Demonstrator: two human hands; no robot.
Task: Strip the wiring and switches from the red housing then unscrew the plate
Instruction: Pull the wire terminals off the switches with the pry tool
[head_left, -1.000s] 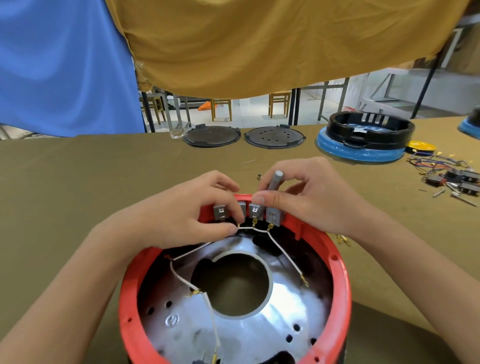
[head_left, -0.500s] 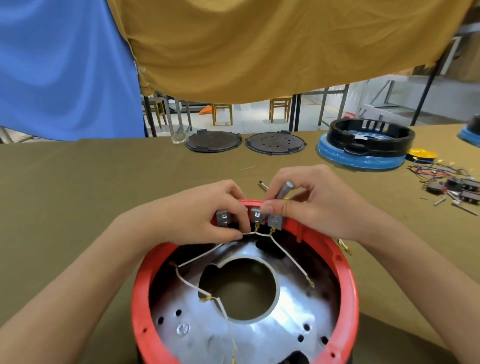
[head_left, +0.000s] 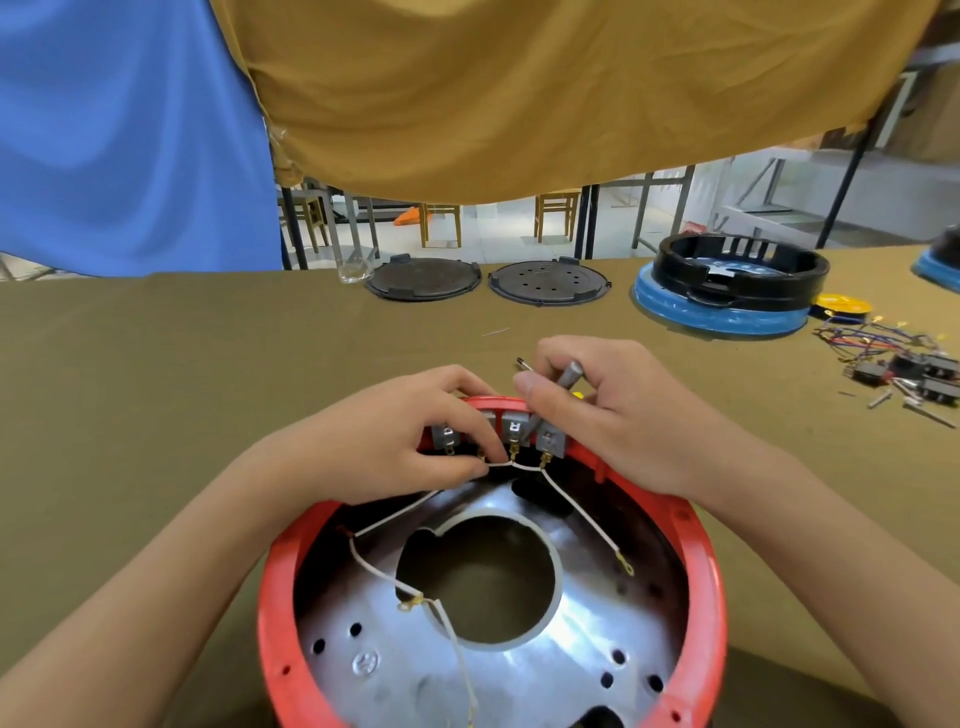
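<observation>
The round red housing (head_left: 701, 582) sits open-side up at the near table edge, with a shiny metal plate (head_left: 524, 670) and a large centre hole inside. A row of grey switches (head_left: 550, 441) lines its far inner wall, joined by white wires (head_left: 582, 519) with brass terminals. My left hand (head_left: 395, 447) pinches the white wire below the switches. My right hand (head_left: 608, 415) grips a grey metal tool (head_left: 563, 382), its tip pushed down between two switches.
Two dark round lids (head_left: 423, 278) and a glass (head_left: 356, 270) lie at the far table edge. A black ring on a blue base (head_left: 727, 291) stands at the right, beside a pile of loose wires and switches (head_left: 904, 358). Cloths hang behind.
The view has shifted slightly and the housing sits a little further right in it. Both hands stay on the switch row; the tool tip has gone deeper between the switches.
</observation>
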